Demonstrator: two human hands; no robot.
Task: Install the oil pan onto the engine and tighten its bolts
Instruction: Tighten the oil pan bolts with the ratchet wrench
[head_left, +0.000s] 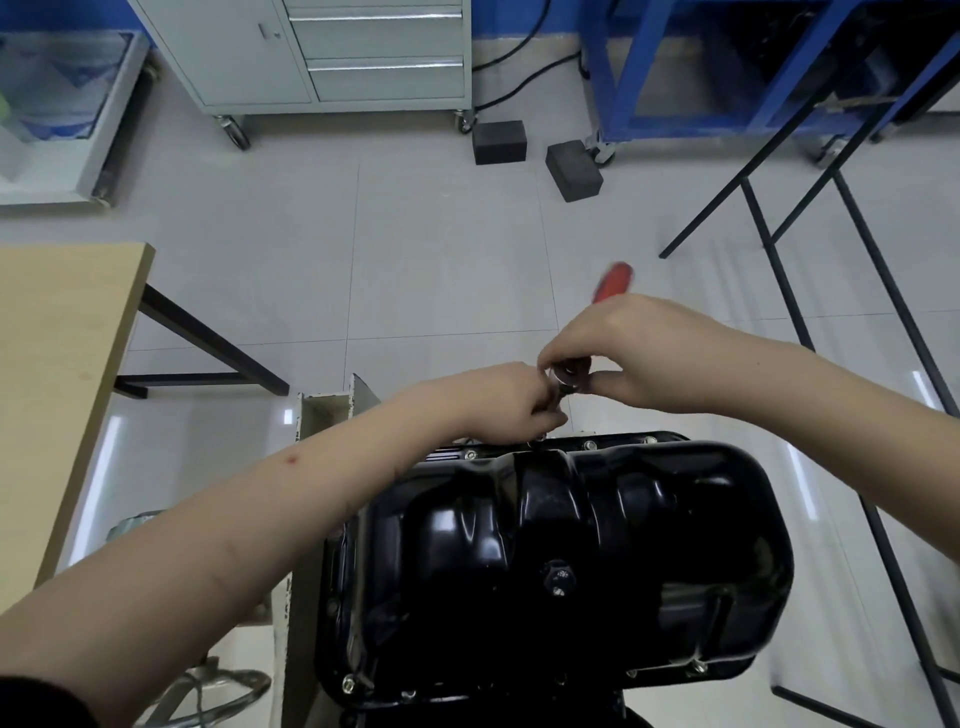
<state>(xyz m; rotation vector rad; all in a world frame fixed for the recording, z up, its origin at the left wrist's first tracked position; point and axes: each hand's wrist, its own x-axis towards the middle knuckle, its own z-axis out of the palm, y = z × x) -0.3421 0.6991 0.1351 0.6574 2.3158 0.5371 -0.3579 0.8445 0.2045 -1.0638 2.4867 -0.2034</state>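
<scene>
Head view. The black oil pan (561, 551) occupies the lower centre of the frame, seated sump-up on the engine, of which little shows beneath it. Bolts are visible in the flange along the far edge (589, 445) and at the near corners (348, 682); whether they are fully tight cannot be judged. The drain plug (557, 579) sits in the pan face.

Both hands meet just above the pan's far edge, centre frame. The right hand (639, 358) has fingers curled around the metal head of a ratchet wrench (569, 376), whose red handle (615, 280) projects up and away behind the hand, blurred. The left hand (511, 402) has its fingers curled around the lower part of the tool, apparently the socket or extension; the exact contact is hidden by the fingers.

Assessment: the pan is already placed and bolts are started around the rim. The step in hand appears to be tightening, or readying the tool for, a bolt on the far flange. Remaining work is likely finishing the bolts around the flange.

Surroundings: a wooden worktop (62, 374) at left, a grey drawer cabinet (363, 52) at upper centre, two dark blocks (535, 153) on the floor, a blue frame (727, 67) at upper right.
</scene>
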